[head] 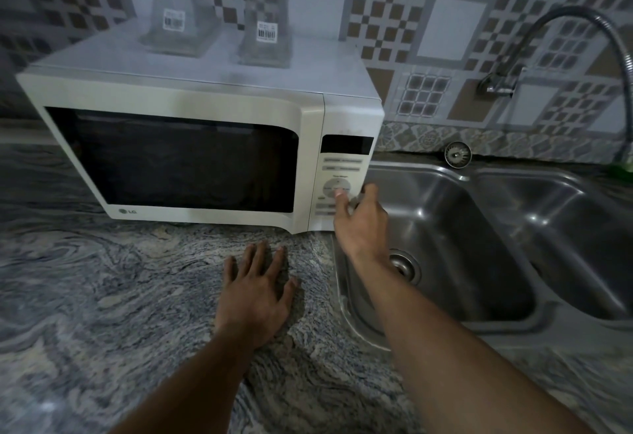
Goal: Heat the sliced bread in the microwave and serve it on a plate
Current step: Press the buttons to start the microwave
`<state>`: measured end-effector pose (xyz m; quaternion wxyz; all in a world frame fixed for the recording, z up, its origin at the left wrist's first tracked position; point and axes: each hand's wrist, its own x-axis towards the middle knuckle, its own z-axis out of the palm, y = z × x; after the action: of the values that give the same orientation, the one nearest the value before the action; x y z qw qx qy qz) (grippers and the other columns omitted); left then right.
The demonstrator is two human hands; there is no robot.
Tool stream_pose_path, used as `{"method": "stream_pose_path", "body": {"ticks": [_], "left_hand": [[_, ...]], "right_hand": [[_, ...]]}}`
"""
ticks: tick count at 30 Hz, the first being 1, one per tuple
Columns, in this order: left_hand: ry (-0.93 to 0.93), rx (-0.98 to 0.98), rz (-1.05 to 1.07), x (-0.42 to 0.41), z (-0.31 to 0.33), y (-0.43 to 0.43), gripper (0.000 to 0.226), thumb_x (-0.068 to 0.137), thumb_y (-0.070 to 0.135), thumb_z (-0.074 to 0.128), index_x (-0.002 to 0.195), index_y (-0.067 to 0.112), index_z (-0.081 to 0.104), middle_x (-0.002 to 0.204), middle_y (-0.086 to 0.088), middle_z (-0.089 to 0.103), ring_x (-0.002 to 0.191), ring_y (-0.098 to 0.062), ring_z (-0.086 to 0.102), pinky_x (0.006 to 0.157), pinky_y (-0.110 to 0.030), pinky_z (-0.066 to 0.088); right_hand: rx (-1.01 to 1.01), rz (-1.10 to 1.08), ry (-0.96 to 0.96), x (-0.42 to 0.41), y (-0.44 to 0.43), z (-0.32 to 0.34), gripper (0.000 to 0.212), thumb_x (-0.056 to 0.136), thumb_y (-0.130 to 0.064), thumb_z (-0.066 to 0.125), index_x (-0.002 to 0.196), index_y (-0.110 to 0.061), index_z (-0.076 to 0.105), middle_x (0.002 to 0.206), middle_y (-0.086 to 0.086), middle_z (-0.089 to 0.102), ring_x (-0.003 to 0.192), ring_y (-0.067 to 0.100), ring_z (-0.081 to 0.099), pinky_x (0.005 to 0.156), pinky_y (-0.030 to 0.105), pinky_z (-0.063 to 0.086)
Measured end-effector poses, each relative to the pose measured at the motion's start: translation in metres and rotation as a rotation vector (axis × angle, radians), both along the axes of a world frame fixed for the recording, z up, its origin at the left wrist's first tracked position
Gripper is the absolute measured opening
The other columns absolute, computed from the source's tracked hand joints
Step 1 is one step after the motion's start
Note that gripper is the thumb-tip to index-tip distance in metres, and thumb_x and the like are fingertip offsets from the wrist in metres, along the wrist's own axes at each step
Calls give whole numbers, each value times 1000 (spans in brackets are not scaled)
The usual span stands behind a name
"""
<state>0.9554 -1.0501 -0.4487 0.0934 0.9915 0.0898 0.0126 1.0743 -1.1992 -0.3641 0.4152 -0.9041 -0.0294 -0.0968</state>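
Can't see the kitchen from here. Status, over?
Left hand flat on counter. Right hand pressing microwave control panel. Door shut, bread unseen. Nothing blocking.

This is looking like a home kitchen: a white microwave (191,132) is sitting on a swirled grey stone countertop (102,296), with two clear glass containers (174,19) bearing barcode labels standing on top of it. Just beside it a double-basin steel sink (462,214) is lying set into the counter, while a curved flexible faucet (582,19) is arching over it from a wall of patterned checkered tiles (455,29).
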Motion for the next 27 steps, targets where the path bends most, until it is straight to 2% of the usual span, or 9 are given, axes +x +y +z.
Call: {"method": "stream_pose_path", "body": {"ticks": [2, 7, 11, 15, 19, 21, 23, 25, 27], "left_hand": [[-3, -5, -2, 0, 1, 0, 72, 93, 69, 2, 156, 35, -5, 165, -2, -10, 150, -19, -16, 122, -50, -8], [6, -5, 2, 0, 1, 0, 73, 92, 69, 1, 156, 35, -5, 165, -2, -9, 151, -19, -16, 122, -51, -7], [15, 9, -1, 0, 2, 0, 72, 94, 68, 3, 156, 34, -6, 165, -2, -10, 151, -20, -16, 122, -50, -7], [1, -14, 7, 2, 1, 0, 69, 96, 64, 4, 157, 32, -2, 165, -2, -6, 151, -20, -12, 122, -52, -6], [18, -22, 44, 1, 1, 1, 70, 96, 55, 4, 158, 23, 0, 166, -6, -4, 152, -24, -9, 123, -49, -4], [24, -35, 38, 0, 2, 3, 72, 93, 53, 3, 159, 22, 1, 166, -8, -4, 153, -25, -7, 123, -48, -3], [46, -22, 21, -1, 3, 8, 68, 96, 53, 4, 158, 25, -1, 166, -7, -7, 152, -25, -9, 122, -49, -4], [54, -10, 7, -4, 3, 10, 64, 99, 53, 7, 158, 30, -4, 165, -4, -10, 152, -25, -12, 121, -52, -9], [33, 0, 6, -7, 3, 11, 63, 98, 54, 5, 157, 34, -6, 165, -3, -11, 151, -25, -14, 119, -54, -12]], "right_hand": [[-12, -6, 0, 1, -1, 2, 32, 102, -49, 46, 109, -19, 40, 90, 2, 64, 72, 16, 63, 48, 23, 40], [-32, -22, -18, 2, 0, 2, 34, 100, -51, 48, 106, -19, 41, 83, 1, 63, 73, 22, 66, 60, 35, 55], [-71, -29, -33, 3, -1, 5, 35, 100, -51, 48, 107, -17, 43, 85, 0, 63, 76, 25, 66, 65, 42, 59], [-66, -52, 6, -2, 4, 3, 42, 100, -53, 46, 118, -16, 41, 100, 5, 65, 83, 27, 67, 68, 43, 59], [-100, -64, 112, -29, 12, -19, 60, 101, -53, 35, 148, -20, 19, 131, 14, 52, 101, 32, 63, 78, 50, 58], [-207, 32, 161, -45, 14, -34, 65, 103, -47, 34, 156, -17, 12, 147, 16, 39, 124, 36, 52, 98, 54, 50], [-378, 154, 198, -60, 13, -46, 65, 105, -41, 32, 159, -14, 7, 162, 16, 21, 146, 36, 27, 117, 56, 28], [-496, 240, 247, -69, 8, -55, 64, 107, -38, 28, 160, -13, 3, 167, 14, 3, 154, 32, 2, 123, 55, 9], [-568, 296, 295, -75, 4, -63, 63, 108, -38, 22, 161, -13, -1, 167, 13, -10, 154, 30, -11, 123, 55, 0]]}}
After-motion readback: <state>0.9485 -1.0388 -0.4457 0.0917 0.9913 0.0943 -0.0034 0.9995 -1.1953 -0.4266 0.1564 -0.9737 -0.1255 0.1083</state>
